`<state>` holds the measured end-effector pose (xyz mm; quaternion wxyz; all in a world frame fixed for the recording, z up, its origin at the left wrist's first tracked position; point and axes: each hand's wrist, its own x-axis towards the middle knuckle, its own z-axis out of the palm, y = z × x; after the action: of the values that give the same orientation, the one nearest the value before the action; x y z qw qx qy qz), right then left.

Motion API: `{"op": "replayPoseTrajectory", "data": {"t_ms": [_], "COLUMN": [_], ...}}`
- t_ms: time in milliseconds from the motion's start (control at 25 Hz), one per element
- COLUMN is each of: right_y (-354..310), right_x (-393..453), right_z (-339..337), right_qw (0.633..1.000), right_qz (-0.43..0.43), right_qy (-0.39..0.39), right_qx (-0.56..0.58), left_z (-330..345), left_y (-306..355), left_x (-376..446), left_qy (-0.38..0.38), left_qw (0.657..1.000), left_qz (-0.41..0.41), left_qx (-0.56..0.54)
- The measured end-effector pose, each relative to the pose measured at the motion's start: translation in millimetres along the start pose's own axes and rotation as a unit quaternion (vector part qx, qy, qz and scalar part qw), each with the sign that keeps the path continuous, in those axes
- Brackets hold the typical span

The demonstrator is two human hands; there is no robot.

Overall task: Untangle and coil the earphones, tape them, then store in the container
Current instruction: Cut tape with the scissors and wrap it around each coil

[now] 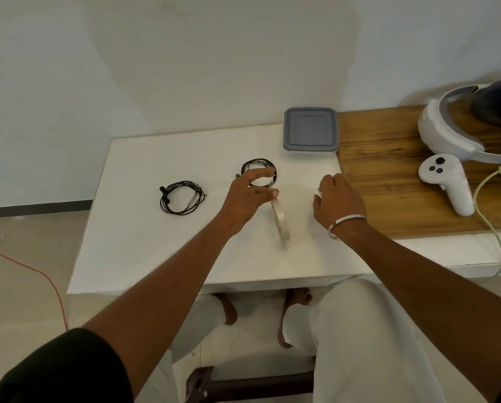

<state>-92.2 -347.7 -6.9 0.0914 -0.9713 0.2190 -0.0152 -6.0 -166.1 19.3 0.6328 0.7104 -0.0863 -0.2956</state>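
Black earphones (259, 172) — coiled, taped.

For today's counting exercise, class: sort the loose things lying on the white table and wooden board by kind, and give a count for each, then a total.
Coiled black earphones: 2
Clear tape rolls: 1
Grey lidded containers: 1
White headsets: 1
White hand controllers: 1
Total: 6

A wooden board (388, 170) lies at the right. On its far right end stands a white headset (446, 132). Just in front of the headset, still on the board, lies a white controller (446, 181). A pale cable (493, 222) runs over the board's right edge. Far left of the board, a red wire (40, 274) crosses the floor.
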Motion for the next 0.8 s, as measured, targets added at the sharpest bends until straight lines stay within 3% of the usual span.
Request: {"op": "replayPoseTrajectory", "data": {"t_ms": [400, 800], "right_y": [11, 23], "right_x": [-12, -22], "right_z": [-6, -18], "right_qw": [0.991, 0.987], "right_qz": [0.054, 0.099], "right_qy": [-0.099, -0.111], "right_qx": [-0.065, -0.057], "left_z": [4, 16], "left_y": [4, 10], "left_x": [-2, 0], "left_qy": [-0.017, -0.057], "left_qw": [1.000, 0.996], "left_qz": [0.008, 0.016], "left_qx": [0.019, 0.060]}}
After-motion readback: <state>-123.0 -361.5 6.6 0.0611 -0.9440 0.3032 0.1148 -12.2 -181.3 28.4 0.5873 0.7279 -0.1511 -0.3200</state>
